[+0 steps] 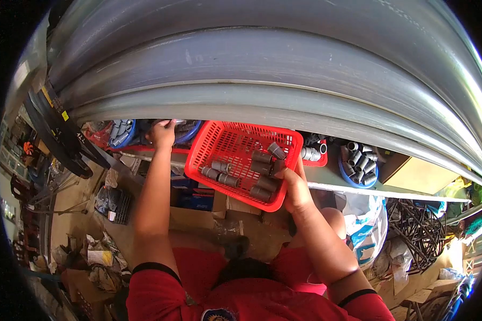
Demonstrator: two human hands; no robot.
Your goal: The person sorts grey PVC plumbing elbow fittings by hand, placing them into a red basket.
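Observation:
My right hand grips the right side of a red plastic basket, with the thumb over its rim. Several grey pipe fittings lie loose inside the basket, in a left group and a right group. To the left of it, my left hand reaches to a blue basket of dark fittings under the big grey pipes. Its fingers are bent together at the basket's edge. A pale bit shows by the fingertips, but what they hold is partly hidden.
Large grey pipes lie across the top, low over the shelf. Blue baskets of fittings stand left and right. A small red basket and a cardboard box sit rightward. Black belts hang left; a white bag stands below.

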